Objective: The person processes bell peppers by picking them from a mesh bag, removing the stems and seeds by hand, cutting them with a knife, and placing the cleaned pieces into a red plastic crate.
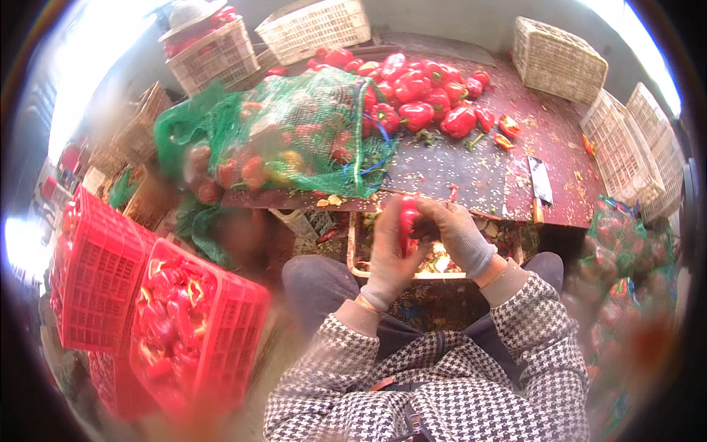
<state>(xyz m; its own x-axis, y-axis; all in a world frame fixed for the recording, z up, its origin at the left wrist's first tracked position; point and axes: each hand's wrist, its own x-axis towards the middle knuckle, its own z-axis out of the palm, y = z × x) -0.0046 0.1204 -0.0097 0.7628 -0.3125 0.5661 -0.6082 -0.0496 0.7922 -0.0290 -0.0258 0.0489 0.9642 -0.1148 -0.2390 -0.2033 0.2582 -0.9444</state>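
Note:
Both of my hands wear pale knit gloves and meet in front of me, above a shallow bin (359,273) of pepper scraps. My left hand (386,248) is wrapped around a red bell pepper (409,218). On its right side, the bent fingers of my right hand (450,224) touch the pepper; whether they grip it is hidden. Beyond the hands, a heap of whole red bell peppers (414,88) lies on the table beside a green mesh bag (309,132) with more peppers inside. A cleaver (540,182) rests at the near table edge, its wooden handle towards me.
Red plastic crates (237,331) of cut peppers stand at the left. Pale crates (560,61) sit at the back and right, and filled mesh bags (610,243) lie right of my knee. Seeds and pepper pieces (504,141) litter the dark red tabletop (574,166).

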